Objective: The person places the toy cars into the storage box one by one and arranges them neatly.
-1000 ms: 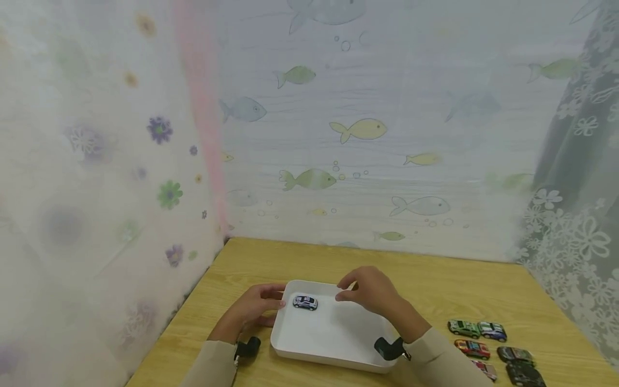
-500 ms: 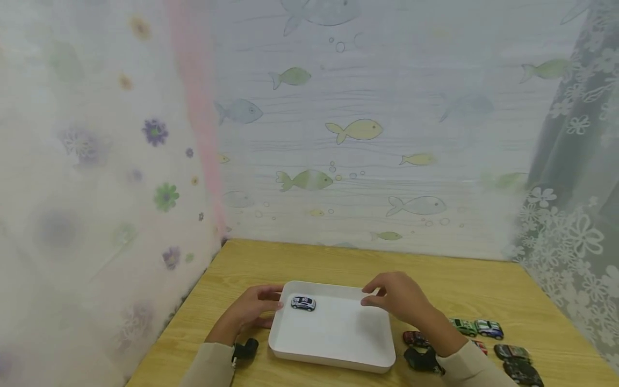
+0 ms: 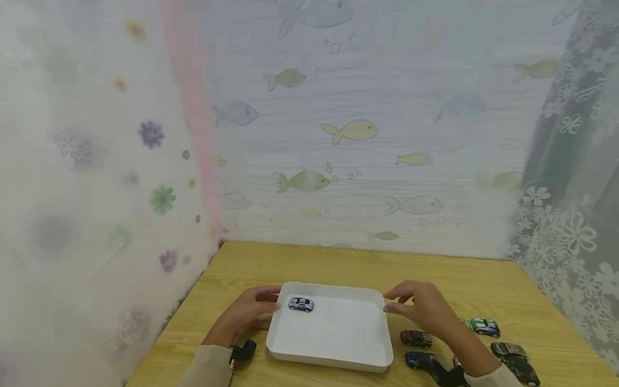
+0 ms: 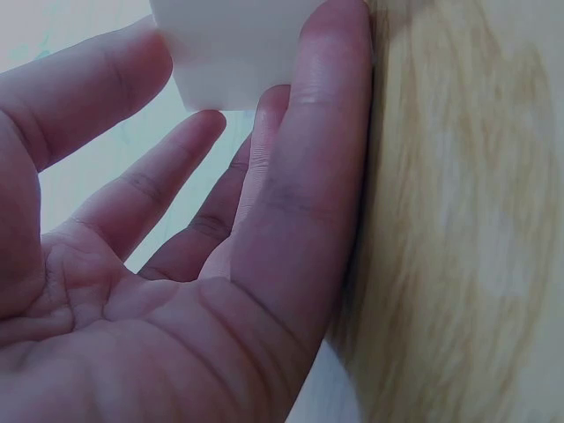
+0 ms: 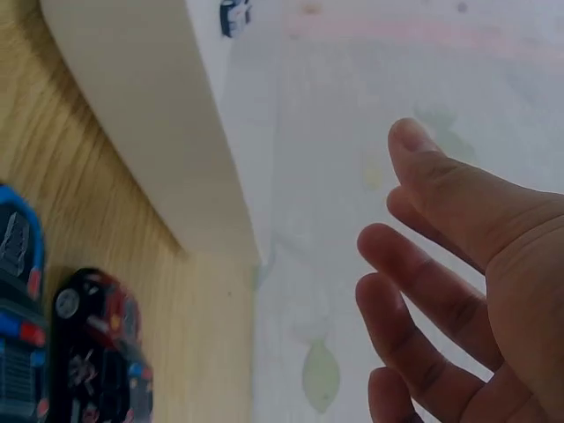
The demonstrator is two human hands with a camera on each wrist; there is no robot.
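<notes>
A white rectangular tray (image 3: 333, 330) lies on the wooden table, with a small white and dark toy car (image 3: 301, 304) in its far left corner. My left hand (image 3: 249, 309) rests at the tray's left side. In the left wrist view, its thumb and fingertips touch the outer wall (image 4: 233, 53), and the little finger lies along the table. My right hand (image 3: 420, 306) hovers by the tray's far right corner, fingers loosely bent. Nothing lies between thumb and fingers in the right wrist view, where the hand (image 5: 476, 300) stands apart from the tray wall.
Right of the tray stand several toy cars: a red and black one (image 3: 416, 338), a blue one (image 3: 417, 359), a white, green and blue one (image 3: 486, 327) and dark ones (image 3: 509, 350). My right forearm covers others. Fish-patterned fabric (image 3: 358, 215) hangs behind the table.
My right hand has moved right, from over the tray to beyond its right edge, uncovering the tray's right side. The left hand and the toy car in the tray keep their places.
</notes>
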